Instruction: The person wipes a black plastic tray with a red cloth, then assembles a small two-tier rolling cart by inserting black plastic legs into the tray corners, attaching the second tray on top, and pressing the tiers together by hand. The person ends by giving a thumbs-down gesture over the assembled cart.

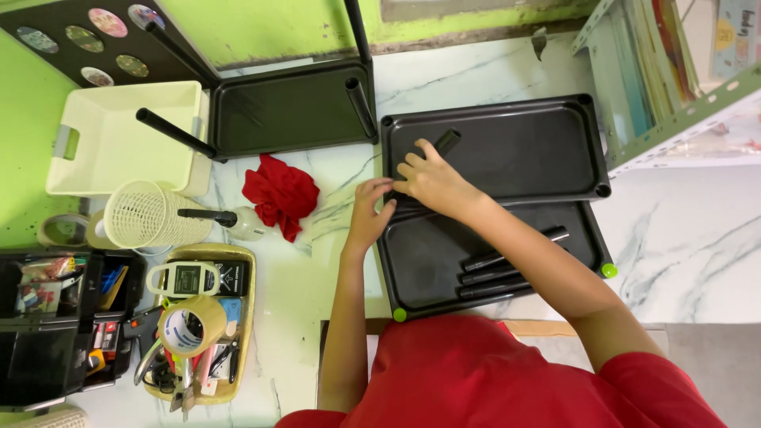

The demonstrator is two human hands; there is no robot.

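Two black trays (507, 150) are stacked unjoined; a leg tube (446, 141) is pinched by the right hand (432, 181), the lower tray's (420, 269) edge gripped by the left hand (369, 212); three tubes (507, 269) lie unfitted.

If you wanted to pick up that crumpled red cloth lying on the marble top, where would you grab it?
Pinch the crumpled red cloth at its raised middle folds, coming straight down from above. It lies in a soft bunched heap, clear of the black plastic trays, so the top is open.
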